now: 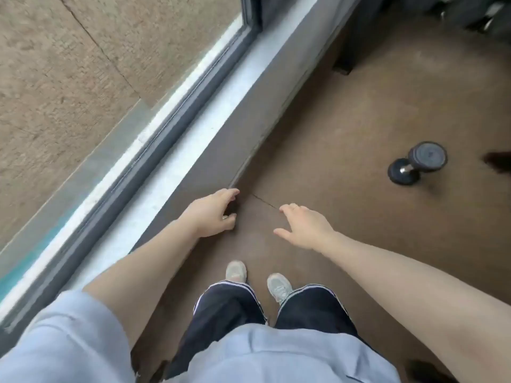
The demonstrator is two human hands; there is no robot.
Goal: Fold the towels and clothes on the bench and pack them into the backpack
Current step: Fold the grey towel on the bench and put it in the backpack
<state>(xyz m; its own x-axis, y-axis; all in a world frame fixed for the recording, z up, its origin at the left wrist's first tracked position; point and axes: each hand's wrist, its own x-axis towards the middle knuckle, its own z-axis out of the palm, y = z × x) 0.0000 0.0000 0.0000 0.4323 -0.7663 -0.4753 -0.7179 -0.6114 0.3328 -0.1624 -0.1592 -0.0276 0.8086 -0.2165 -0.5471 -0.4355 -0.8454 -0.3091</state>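
Standing on a brown rubbery gym floor (345, 128), looking straight down past a pale blue short-sleeved shirt (276, 352), dark trousers with white side stripes (229, 308) and a pair of light grey sneakers (279, 286). Both bare arms stretched forward and down, neither touching anything.

Left hand (213, 212) held over the edge where the floor meets a low grey ledge (221, 128), fingers curled into a loose claw, thumb tucked beneath, nothing gripped. Right hand (301, 223) spread open, palm down, fingers apart and thumb pointing inward, empty, hovering over the floor near a thin dark seam.

To the left, running diagonally along the ledge, a grey-framed window track (166, 128) with a white sill strip beside it; beyond the glass, tan stone paving (69, 64). Off to the right, well apart from the hands, a black round-headed dumbbell with a metal handle (416, 167) lying on the floor. At the far right edge, a small dark shape, too cut off to tell. At top right, blurred dark gym equipment (475, 12).

No bench, towels, clothes or backpack anywhere within sight.
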